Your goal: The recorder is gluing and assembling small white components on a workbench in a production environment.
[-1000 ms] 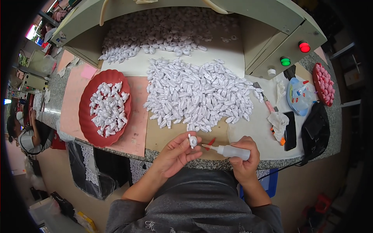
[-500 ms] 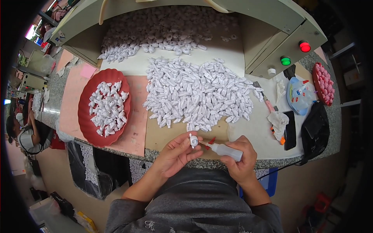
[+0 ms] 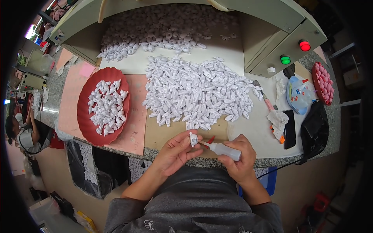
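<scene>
Head view shows the left hand [image 3: 175, 152] pinching a small white plastic piece [image 3: 193, 138] between thumb and fingertips, held up just above the near edge of the workbench [image 3: 248, 136]. The right hand [image 3: 241, 157] is wrapped around a small squeeze bottle [image 3: 225, 150], whose thin nozzle touches or nearly touches the piece. A red cap [image 3: 210, 139] lies on the bench just beyond the nozzle.

Doing this well probably means keeping the piece steady, with its target spot turned toward the nozzle, and squeezing only lightly, since a small part floods easily. Fingertips are best kept off the spot being wetted.

Farther off, a large heap of white pieces [image 3: 198, 93] covers the middle of the bench. To the left, a red tray [image 3: 101, 106] holds a smaller batch, well apart from the hands.
</scene>
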The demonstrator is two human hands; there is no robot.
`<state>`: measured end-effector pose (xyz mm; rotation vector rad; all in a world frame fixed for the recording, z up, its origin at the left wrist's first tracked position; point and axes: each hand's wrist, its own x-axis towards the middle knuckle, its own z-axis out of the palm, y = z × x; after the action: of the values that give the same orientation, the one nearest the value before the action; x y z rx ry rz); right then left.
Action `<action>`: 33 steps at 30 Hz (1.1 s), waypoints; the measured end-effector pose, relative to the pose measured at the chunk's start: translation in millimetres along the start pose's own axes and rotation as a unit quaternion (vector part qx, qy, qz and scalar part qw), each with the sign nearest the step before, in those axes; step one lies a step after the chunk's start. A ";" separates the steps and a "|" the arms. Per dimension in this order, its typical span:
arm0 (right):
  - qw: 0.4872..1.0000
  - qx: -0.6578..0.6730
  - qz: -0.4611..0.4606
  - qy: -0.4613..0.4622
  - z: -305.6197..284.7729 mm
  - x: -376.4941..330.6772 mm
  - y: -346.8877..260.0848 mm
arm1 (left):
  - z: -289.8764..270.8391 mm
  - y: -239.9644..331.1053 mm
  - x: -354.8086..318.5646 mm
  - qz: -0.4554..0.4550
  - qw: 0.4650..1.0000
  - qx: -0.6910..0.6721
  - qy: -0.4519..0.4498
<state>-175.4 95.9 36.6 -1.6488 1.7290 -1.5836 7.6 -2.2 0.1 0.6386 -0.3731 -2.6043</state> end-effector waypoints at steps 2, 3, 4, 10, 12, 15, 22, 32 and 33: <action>1.000 0.004 0.007 -0.007 -0.6 1.5 0.2 | -0.3 -0.2 0.3 0.000 1.000 0.003 0.008; 1.000 0.004 0.008 -0.006 -1.3 1.8 0.9 | -0.2 -0.1 0.3 0.000 1.000 0.003 0.008; 1.000 0.007 0.005 -0.023 -2.6 1.7 1.6 | 0.0 -0.1 0.1 0.001 1.000 0.004 0.008; 0.998 0.019 0.016 -0.053 -7.2 5.6 0.4 | 1.1 0.3 -0.3 0.004 1.000 0.009 0.014; 0.998 0.013 0.013 -0.056 -8.1 6.9 -0.3 | 1.6 0.6 -0.2 0.006 1.000 0.008 0.014; 0.998 0.008 0.015 -0.053 -9.2 7.7 -0.9 | 2.2 0.7 0.1 0.006 1.000 0.011 0.021; 0.999 -0.025 -0.010 -0.040 -9.6 8.7 -0.8 | 2.3 0.8 0.8 -0.002 1.000 0.009 0.014; 0.977 0.136 0.163 0.011 -10.2 -4.2 11.5 | -1.1 5.9 -0.5 -0.034 0.998 -0.040 -0.021; 0.978 0.136 0.160 0.008 -10.4 -2.8 11.2 | -3.0 6.5 -0.7 -0.030 0.998 -0.041 -0.022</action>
<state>-188.7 100.7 30.0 -1.1667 1.6037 -1.5933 11.9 -8.0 0.0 0.5733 -0.2616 -2.6800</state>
